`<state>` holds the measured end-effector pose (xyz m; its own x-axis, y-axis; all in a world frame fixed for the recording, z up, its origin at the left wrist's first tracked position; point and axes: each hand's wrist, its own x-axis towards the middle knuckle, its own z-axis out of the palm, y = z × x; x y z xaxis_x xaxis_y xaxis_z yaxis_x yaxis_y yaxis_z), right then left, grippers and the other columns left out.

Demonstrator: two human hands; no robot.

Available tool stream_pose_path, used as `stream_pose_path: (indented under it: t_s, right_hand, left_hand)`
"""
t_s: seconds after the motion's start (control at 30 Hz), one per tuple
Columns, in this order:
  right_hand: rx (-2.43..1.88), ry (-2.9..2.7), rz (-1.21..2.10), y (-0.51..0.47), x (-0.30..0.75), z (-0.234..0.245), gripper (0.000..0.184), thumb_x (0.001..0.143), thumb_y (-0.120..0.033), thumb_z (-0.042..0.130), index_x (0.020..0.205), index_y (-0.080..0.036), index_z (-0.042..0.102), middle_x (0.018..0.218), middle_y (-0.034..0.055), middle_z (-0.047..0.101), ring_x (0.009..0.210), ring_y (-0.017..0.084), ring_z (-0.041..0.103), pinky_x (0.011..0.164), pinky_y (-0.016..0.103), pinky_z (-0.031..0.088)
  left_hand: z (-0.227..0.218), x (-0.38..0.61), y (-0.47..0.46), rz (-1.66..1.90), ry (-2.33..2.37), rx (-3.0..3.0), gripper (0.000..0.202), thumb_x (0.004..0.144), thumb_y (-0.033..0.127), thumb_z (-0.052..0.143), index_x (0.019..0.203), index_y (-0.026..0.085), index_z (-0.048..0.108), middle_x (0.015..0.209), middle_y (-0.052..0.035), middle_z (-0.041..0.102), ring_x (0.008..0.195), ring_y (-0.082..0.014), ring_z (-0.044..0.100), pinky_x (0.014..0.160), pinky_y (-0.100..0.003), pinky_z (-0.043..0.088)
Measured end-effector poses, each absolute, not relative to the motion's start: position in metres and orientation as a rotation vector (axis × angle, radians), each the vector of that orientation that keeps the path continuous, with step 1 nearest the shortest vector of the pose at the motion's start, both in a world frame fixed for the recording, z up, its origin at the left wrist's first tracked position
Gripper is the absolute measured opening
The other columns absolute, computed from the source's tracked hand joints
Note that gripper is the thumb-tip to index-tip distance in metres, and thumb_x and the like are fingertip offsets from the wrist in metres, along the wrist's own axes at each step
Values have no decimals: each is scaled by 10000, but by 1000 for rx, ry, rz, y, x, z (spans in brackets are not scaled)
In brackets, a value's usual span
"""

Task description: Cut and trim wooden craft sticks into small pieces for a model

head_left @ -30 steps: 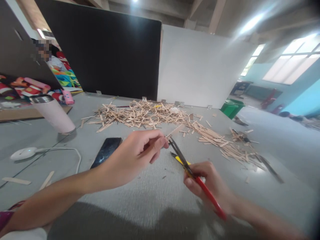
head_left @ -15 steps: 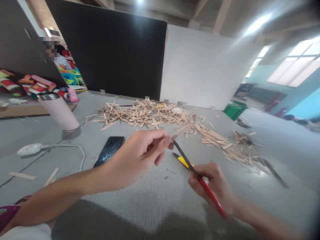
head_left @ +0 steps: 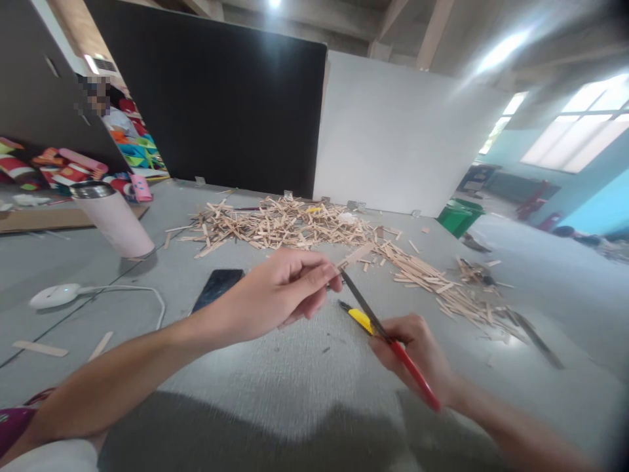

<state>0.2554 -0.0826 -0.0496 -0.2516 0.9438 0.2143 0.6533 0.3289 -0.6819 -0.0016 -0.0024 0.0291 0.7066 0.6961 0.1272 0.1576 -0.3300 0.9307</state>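
The left hand (head_left: 299,288) pinched a flat wooden stick (head_left: 358,254) between thumb and fingertips. The stick's near end lay at the grip, and the rest slanted out past the fingertips, up and to the right, above the grey table (head_left: 295,387). On the other side, the right hand (head_left: 417,351) was closed around a red-handled tool (head_left: 419,378), whose dark blade rose up and to the left. Its tip reached the near end of the stick, just beside the left fingertips; whether metal and wood touched, I could not tell.

Farthest left on the table lay a loose stick (head_left: 40,348), with a white device (head_left: 55,296) and its cable behind it. Farther back a pale pink bottle (head_left: 115,224) stood near a strip of cardboard (head_left: 44,221). A dark phone (head_left: 219,285) lay beyond the left forearm, partly covered by it. Beyond the hands, a tangled heap of sticks (head_left: 275,226) spread before a black panel (head_left: 211,98) and a white panel (head_left: 393,131). A yellow-and-black cutter (head_left: 360,319) lay below the blade, one end hidden behind the right hand. Rightward, more sticks lay in a roughly aligned bundle (head_left: 420,272), and a green bin (head_left: 453,219) stood past the table.
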Motion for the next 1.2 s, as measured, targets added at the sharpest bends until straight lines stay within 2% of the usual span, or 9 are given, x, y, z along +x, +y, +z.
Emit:
stream_pose_path:
  t_s: [0.1, 0.2, 0.3, 0.43, 0.67, 0.8, 0.93, 1.0, 1.2]
  right_hand:
    - [-1479, -1984, 756, -80, 260, -43, 567, 1030, -527, 514, 563, -218, 426, 541, -48, 326, 506, 106, 295, 485, 281, 211]
    - [-1614, -2054, 788, -79, 261, -34, 549, 1027, -613, 506, 657, -207, 525, 591, -17, 486, 535, 130, 421, 492, 273, 258]
    - [-1786, -2109, 655, -77, 259, -35, 483, 1004, -628, 576, 757, -213, 568, 702, 14, 628, 606, 161, 523, 552, 281, 325]
    - [-1898, -2075, 367, -75, 256, -43, 430, 983, -618, 627, 815, -223, 597, 819, 49, 700, 702, 202, 583, 624, 302, 344]
    - [-1857, -2056, 258, -80, 253, -35, 484, 971, -631, 616, 717, -234, 505, 667, 10, 617, 599, 170, 476, 579, 299, 294]
    - [-1842, -2068, 221, -82, 254, -34, 471, 956, -620, 649, 722, -232, 518, 671, 10, 626, 582, 161, 469, 558, 293, 284]
    - [-1835, -2074, 201, -80, 255, -36, 469, 963, -611, 649, 717, -232, 525, 657, 12, 623, 567, 158, 462, 546, 289, 276]
    - [-1838, -2065, 184, -79, 255, -35, 472, 960, -609, 650, 707, -231, 525, 649, 15, 622, 567, 159, 457, 548, 290, 273]
    - [-1795, -2012, 296, -81, 255, -30, 488, 954, -557, 640, 629, -220, 503, 569, -18, 513, 547, 136, 368, 539, 296, 252]
  left_hand:
    - [26, 0, 3, 842, 784, 1922, 378, 1130, 403, 449, 877, 190, 631, 577, 49, 528, 455, -74, 416, 453, -213, 338]
    - [26, 0, 8, 1065, 886, 1954, 335, 1129, 376, 455, 910, 190, 629, 646, 32, 586, 467, -72, 421, 435, -210, 325]
    - [27, -1, 11, 1084, 882, 1973, 344, 1126, 359, 458, 883, 183, 625, 733, 7, 647, 485, -62, 467, 445, -197, 367]
    - [25, 1, 13, 1018, 897, 2051, 358, 1124, 315, 448, 882, 167, 666, 716, -9, 672, 483, -58, 522, 453, -189, 388]
    - [25, 1, 15, 838, 868, 2063, 362, 1130, 341, 448, 944, 164, 703, 595, 5, 647, 474, -77, 578, 453, -180, 399]
    - [26, -1, 14, 777, 757, 2012, 396, 1135, 383, 433, 956, 163, 711, 844, -61, 765, 498, -68, 606, 436, -189, 396]
    - [29, -1, 13, 832, 764, 2033, 409, 1138, 353, 423, 924, 168, 718, 555, 1, 622, 479, -90, 592, 439, -187, 383]
    - [29, -1, 13, 881, 788, 2030, 391, 1133, 324, 432, 903, 169, 708, 505, 21, 571, 461, -90, 572, 435, -186, 383]
    - [26, -2, 14, 1032, 849, 1959, 342, 1128, 359, 461, 921, 173, 660, 787, -38, 745, 465, -53, 537, 433, -174, 416]
